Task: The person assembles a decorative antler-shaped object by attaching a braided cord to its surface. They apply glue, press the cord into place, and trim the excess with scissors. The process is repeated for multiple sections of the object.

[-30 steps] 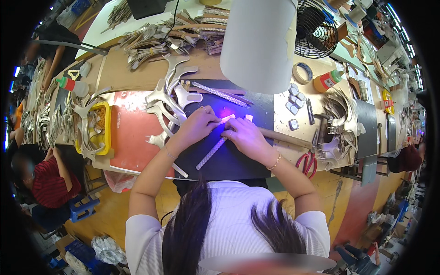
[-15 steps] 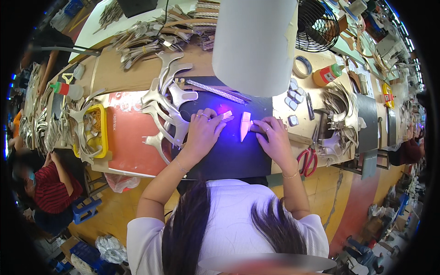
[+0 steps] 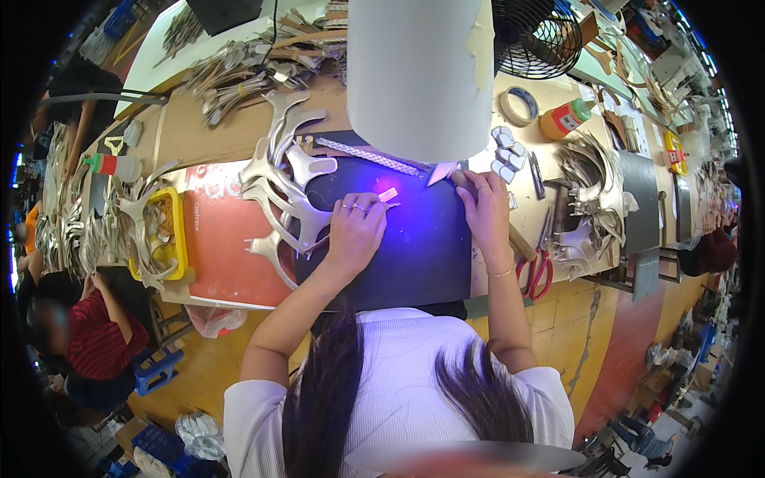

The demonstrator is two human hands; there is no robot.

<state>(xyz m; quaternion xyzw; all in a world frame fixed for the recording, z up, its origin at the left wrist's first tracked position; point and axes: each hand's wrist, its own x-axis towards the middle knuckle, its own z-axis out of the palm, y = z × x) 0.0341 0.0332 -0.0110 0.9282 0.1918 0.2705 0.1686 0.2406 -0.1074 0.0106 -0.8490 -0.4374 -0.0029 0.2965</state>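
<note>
Clearly, my left grip (image 3: 356,231) pinches a pale strip (image 3: 388,195) that points ahead and rightward from it; my right grip (image 3: 488,209), well apart, is closed on a knife (image 3: 441,174) that reaches leftward, slanting toward the strip.

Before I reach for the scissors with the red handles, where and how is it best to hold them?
Probably by the red handle loops, coming from your near side: the loops face you, while the blades point away. A wooden handle lies close on their left, so the right loop seems freer.
</note>
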